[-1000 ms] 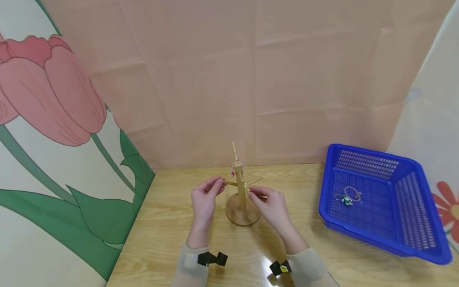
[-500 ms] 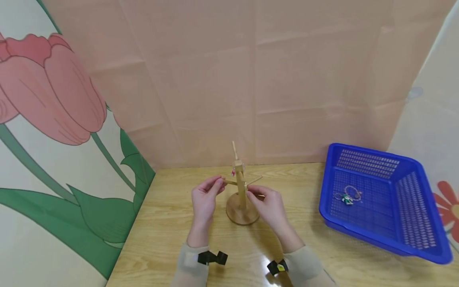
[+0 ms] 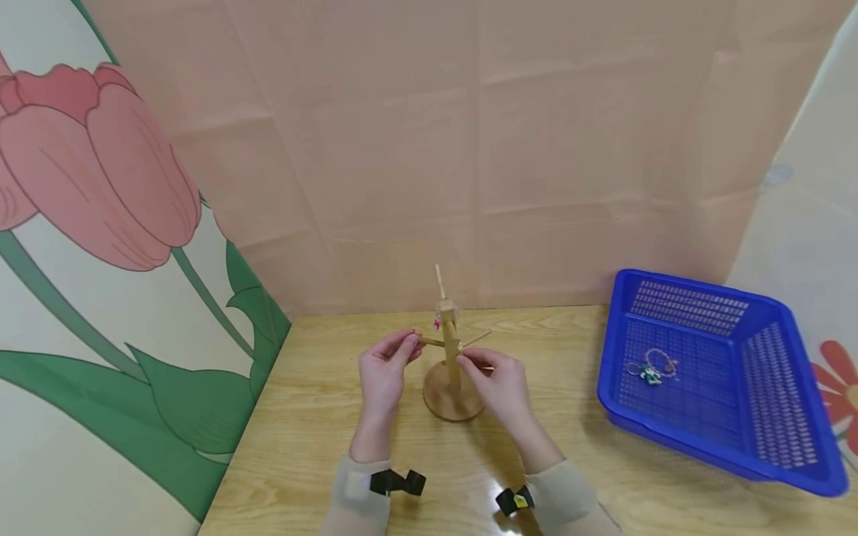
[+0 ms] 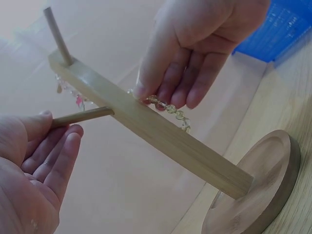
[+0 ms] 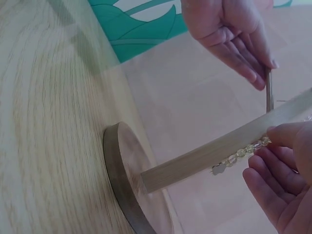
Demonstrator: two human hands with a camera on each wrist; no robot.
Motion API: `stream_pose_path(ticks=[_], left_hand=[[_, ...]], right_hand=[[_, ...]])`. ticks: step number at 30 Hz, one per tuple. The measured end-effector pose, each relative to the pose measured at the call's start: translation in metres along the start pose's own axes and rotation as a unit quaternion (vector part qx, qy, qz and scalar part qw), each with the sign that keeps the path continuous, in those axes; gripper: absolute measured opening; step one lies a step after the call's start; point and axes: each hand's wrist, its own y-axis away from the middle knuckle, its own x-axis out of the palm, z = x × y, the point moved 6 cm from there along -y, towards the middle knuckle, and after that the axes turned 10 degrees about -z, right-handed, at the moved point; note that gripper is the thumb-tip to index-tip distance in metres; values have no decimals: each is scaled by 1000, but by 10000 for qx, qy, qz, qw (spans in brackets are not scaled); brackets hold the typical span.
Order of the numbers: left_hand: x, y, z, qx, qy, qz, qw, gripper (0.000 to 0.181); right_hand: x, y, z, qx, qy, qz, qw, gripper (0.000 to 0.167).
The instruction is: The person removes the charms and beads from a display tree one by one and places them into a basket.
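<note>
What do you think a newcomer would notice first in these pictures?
Probably the big blue basket at the right, with small trinkets lying inside, and the large pink tulip picture at the far left. Then the eye would likely settle on the wooden stand near the middle, where the left hand pinches a peg and the right hand holds a string of pale beads.

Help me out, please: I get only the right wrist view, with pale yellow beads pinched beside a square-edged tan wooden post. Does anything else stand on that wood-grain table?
Observer: Yes, a blue plastic mesh basket stands toward the person's right.
Visitor: Is there anything in it?
Observer: Yes, a small green-and-white charm lies on its bottom.
Visitor: And up top, where my picture cuts off the post?
Observer: A small pink charm hangs near the top of the wooden post.
</note>
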Motion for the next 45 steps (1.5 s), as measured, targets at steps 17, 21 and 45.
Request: stream_pose_path(ticks=[17, 21, 45], left_hand=[[2, -2, 1, 33, -56, 64, 10000, 14], [2, -2, 1, 6, -60, 25, 10000, 14], [-3, -1, 3, 18, -158, -54, 9999, 13]], right_hand=[[-8, 0, 9, -4, -5, -42, 10000, 8], [-10, -1, 11, 5, -27, -45, 10000, 7], [-18, -5, 14, -21, -299, -249, 9992, 7]])
